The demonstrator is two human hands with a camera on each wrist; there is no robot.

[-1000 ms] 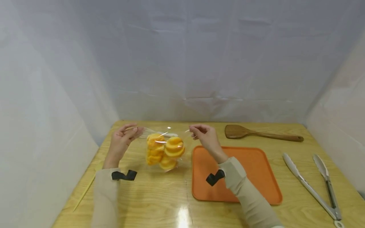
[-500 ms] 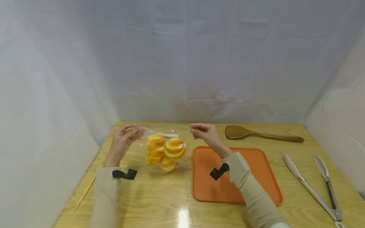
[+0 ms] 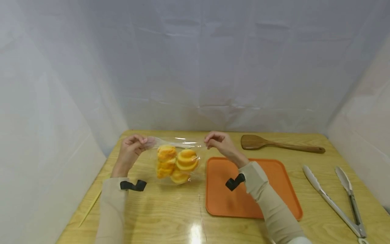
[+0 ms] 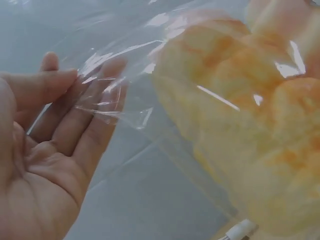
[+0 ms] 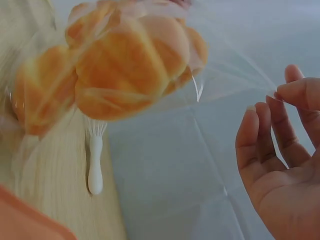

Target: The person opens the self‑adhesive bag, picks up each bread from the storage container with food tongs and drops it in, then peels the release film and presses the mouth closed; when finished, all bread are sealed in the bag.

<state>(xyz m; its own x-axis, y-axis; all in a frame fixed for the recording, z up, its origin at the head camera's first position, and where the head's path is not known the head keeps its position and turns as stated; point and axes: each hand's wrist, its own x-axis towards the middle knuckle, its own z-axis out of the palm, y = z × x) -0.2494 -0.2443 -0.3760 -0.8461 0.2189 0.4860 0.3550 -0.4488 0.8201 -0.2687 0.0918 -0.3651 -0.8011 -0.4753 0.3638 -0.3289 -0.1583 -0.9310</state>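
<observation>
Between the two hands hangs a clear plastic bag [image 3: 195,159] with several golden bread rolls [image 3: 187,160] inside. My left hand [image 3: 130,150] pinches one upper corner of the bag between thumb and fingers; in the left wrist view the film [image 4: 112,82] crosses in front of its fingertips. The opposite corner is pinched by the thumb and index finger of my right hand [image 3: 221,145], as the right wrist view also shows, its other fingers loosely bent. The upper edge runs nearly straight from hand to hand. A whisk [image 5: 95,165] with a white handle lies behind the bag, mostly hidden in the head view.
Under the right forearm lies an orange tray [image 3: 222,203] on the wooden table [image 3: 164,217]. A wooden spatula [image 3: 268,143] is at the back right, and opened metal tongs [image 3: 335,203] are at the right. A thin yellow stick-like item [image 3: 91,208] lies by the left sleeve.
The bag's upper edge has drawn into a flatter, tauter line between the hands. My right forearm has shifted slightly right; the left hand has barely moved.
</observation>
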